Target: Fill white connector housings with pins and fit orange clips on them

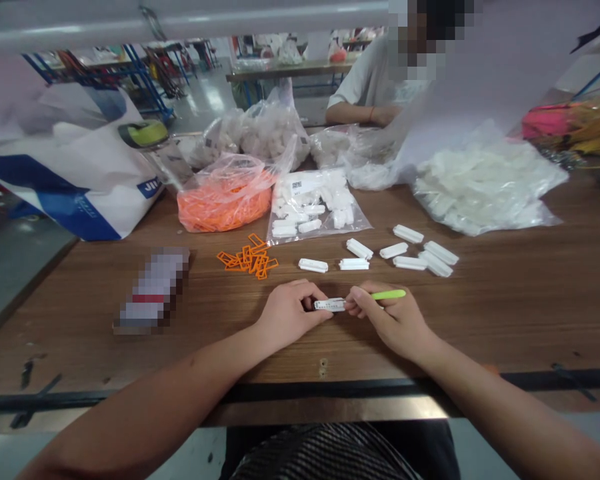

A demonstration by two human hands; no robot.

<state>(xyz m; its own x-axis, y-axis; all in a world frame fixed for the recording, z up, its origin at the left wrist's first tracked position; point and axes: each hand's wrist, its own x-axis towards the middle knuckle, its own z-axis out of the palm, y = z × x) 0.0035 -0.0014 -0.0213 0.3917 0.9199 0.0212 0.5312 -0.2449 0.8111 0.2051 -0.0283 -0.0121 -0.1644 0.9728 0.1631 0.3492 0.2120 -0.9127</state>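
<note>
The small white oblong plastic piece lies crosswise between both hands, left hand pinching its left end, right hand grasping a slim lime-green-handled tool at its right end.

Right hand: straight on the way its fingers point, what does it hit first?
The right hand would likely meet the white piece first, with the left hand holding its far end. Exact depth is hard to judge.

1 head cam, fwd/down, close over 2 hands
</note>
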